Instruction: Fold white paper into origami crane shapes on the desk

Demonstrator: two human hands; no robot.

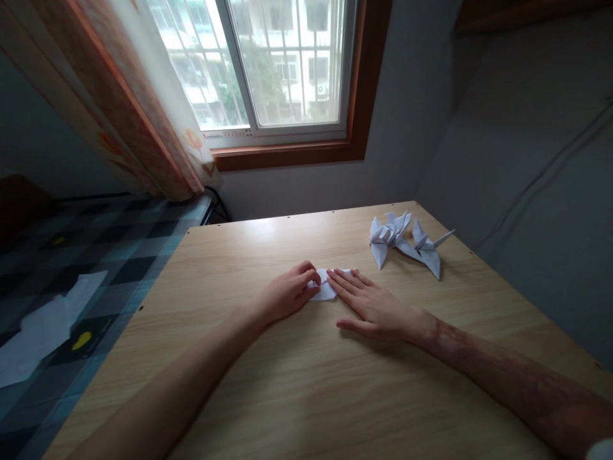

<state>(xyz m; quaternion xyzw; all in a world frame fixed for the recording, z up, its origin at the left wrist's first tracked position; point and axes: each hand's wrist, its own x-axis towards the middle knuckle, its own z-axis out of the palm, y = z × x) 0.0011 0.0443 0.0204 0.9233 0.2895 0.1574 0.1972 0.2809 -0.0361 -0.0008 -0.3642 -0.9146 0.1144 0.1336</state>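
Note:
A small folded piece of white paper (326,292) lies on the light wooden table (268,383), partly covered by both hands. At its left end, my left hand (290,291) is closed, with curled fingers and thumb gripping the paper's edge. My right hand (372,309) lies flat with its fingers stretched out, the fingertips pressing on the paper's right part and the thumb apart on the wood. Folded white paper cranes (393,231) stand close together beyond my right hand, one (426,248) with a long point toward the table's right edge.
To the left, a checked cloth (143,220) covers a bed-like surface, with loose white paper sheets (52,326) on it. Behind the table are a wall, a barred window (292,70) and an orange patterned curtain (129,96). A cable (541,172) runs along the right wall.

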